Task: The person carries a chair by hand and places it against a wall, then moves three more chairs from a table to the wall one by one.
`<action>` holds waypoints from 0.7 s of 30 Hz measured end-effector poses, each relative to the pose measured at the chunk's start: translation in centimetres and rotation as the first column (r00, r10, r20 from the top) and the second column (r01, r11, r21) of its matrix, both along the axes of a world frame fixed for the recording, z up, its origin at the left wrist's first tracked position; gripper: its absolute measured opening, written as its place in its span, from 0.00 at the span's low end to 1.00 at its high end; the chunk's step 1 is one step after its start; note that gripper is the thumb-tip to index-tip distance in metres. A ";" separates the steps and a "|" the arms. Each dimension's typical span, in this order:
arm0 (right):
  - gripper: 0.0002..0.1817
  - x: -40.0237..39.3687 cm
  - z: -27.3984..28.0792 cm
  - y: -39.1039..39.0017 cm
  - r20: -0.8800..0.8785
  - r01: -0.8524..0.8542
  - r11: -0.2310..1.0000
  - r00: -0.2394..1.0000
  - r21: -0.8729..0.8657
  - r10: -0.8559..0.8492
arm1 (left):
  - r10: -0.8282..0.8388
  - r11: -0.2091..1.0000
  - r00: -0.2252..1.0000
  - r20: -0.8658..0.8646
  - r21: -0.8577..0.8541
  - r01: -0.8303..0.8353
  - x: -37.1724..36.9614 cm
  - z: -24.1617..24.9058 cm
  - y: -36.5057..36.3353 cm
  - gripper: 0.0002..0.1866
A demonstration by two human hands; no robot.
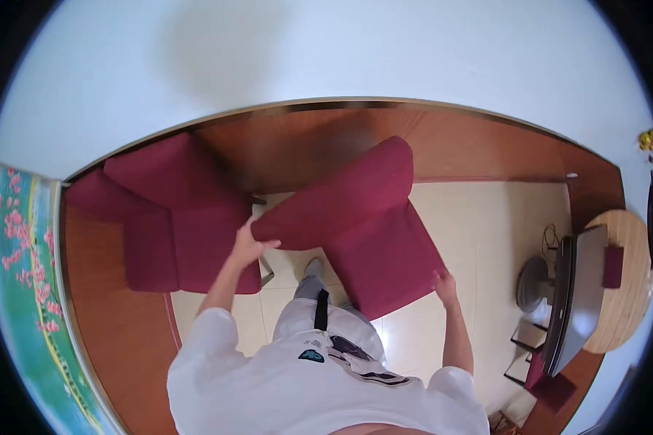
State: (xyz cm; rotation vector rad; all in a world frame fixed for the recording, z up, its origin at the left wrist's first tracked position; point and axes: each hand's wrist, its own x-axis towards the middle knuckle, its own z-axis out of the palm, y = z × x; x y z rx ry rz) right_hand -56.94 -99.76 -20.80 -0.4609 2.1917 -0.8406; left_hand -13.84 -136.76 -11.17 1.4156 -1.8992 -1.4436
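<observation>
A dark red upholstered chair (pixel 388 254) stands at an angle in front of me, its backrest toward the wall. My left hand (pixel 250 243) grips the left end of the backrest, with the thumb over its front and the other fingers partly hidden. At the right edge of the seat, my right hand (pixel 445 284) touches the side with bent fingers. A matching red sofa section (pixel 207 243) sits to the left, apart from the chair.
Wood panelling (pixel 486 148) runs along the wall. To the right are a fan-like round object (pixel 534 284), a dark flat-topped table (pixel 580 290), a round wooden top (pixel 627 319) and a small red stool (pixel 553 384). Pale floor tiles (pixel 493 239) show between them.
</observation>
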 end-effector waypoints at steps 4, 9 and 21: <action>0.15 -0.1 5.0 -12.2 -0.085 -0.244 0.966 0.968 -0.080 0.238 | -0.032 0.998 0.995 0.094 -0.045 0.037 2.8 0.0 -5.1 0.31; 0.15 2.6 7.4 -16.4 -0.134 -0.444 0.872 0.896 -0.208 0.424 | -0.048 0.997 0.994 0.097 -0.063 0.055 3.3 -0.7 -8.4 0.33; 0.31 1.7 12.1 -17.3 -0.128 -0.268 0.894 0.963 -0.359 0.237 | -0.092 0.994 0.991 -0.101 0.048 0.097 -6.5 0.5 -6.0 0.40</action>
